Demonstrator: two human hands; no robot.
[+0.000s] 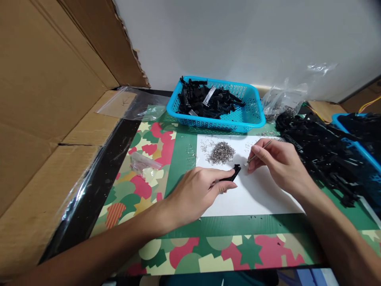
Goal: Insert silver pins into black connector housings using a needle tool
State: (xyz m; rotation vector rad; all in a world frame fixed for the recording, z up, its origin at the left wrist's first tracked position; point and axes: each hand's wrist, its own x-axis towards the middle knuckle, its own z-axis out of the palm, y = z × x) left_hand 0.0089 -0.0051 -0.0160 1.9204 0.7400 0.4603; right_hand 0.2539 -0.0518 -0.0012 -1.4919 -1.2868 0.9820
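Observation:
My left hand [202,186] is closed around a small black plastic part [233,174], whose end sticks out past the thumb and forefinger. A thin metal rod-like tool [258,153] is pinched in my right hand [274,161], its light-coloured tip pointing down toward the black part without touching it. Both hands are over a sheet of white paper [256,198]. Just beyond my left hand, a heap of tiny metal pieces [222,153] lies on that sheet, with more scattered around it.
A blue basket [216,125] of black parts stands behind the paper. To the right lie a pile of black parts [321,151] and another blue basket [366,159]. Plastic bags [282,99] rest at the back. Cardboard [50,99] walls the left side.

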